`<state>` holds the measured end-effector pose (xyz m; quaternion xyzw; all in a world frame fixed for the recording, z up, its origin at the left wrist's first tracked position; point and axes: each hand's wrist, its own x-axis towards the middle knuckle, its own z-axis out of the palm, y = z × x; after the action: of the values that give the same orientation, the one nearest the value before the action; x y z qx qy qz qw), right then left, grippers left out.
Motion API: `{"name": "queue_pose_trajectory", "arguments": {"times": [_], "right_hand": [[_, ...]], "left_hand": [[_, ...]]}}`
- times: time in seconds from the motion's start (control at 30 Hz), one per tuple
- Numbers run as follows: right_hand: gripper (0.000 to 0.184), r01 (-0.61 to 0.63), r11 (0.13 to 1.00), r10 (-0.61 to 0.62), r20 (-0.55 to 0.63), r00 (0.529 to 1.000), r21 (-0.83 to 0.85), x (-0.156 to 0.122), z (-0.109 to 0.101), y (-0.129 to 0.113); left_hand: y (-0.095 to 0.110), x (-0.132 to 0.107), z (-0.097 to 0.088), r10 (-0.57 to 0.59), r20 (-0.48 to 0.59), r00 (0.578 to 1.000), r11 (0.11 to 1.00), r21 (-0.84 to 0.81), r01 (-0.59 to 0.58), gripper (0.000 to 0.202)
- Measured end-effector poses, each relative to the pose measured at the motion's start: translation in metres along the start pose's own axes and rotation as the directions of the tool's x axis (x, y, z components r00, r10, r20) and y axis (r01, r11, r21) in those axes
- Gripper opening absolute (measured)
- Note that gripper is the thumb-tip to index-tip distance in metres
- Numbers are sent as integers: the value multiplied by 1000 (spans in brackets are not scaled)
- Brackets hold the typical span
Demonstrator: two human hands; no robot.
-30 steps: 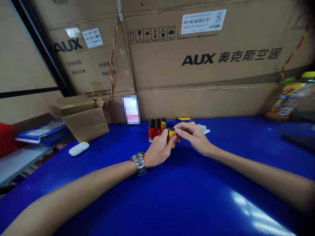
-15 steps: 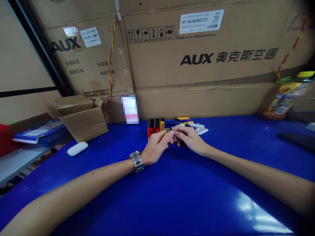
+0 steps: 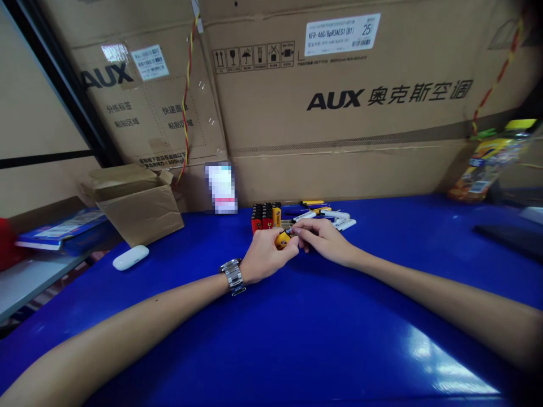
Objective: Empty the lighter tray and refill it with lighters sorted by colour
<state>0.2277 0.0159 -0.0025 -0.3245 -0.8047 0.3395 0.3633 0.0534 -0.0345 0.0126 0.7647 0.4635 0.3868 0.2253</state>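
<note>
On the glossy blue table (image 3: 322,322), left hand (image 3: 267,257) and right hand (image 3: 324,240) pinch a yellow lighter (image 3: 282,240) between curled fingers (image 3: 300,230).

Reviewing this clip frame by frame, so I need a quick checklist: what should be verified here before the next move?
1. Yellow lighter gripped: ok, pinched between left hand and right hand.
2. Lighter's top end: cannot tell, the hands hide it.
3. Rows of red and yellow lighters standing: ok, upright, with neither hand touching them.
4. White tubes out of the way: ok, lying beyond the right hand, apart from it.
5. Metal wristwatch away from the work: ok, on the left wrist, behind the hands.
</note>
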Motion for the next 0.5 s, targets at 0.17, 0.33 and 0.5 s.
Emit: {"name": "queue_pose_trajectory", "arguments": {"times": [0.17,0.33,0.5], "right_hand": [[21,-12,1000,12,11,1000,4,1,1,1],[22,-20,1000,20,17,1000,5,1,0,0],[23,-35,999,35,11,999,2,-1,0,-3]], "left_hand": [[2,-3,-1,34,5,999,998,-46,-33,37],[2,-3,0,53,2,999,999,3,-53,34],[2,-1,1,37,-7,999,998,47,-37,22]]}}
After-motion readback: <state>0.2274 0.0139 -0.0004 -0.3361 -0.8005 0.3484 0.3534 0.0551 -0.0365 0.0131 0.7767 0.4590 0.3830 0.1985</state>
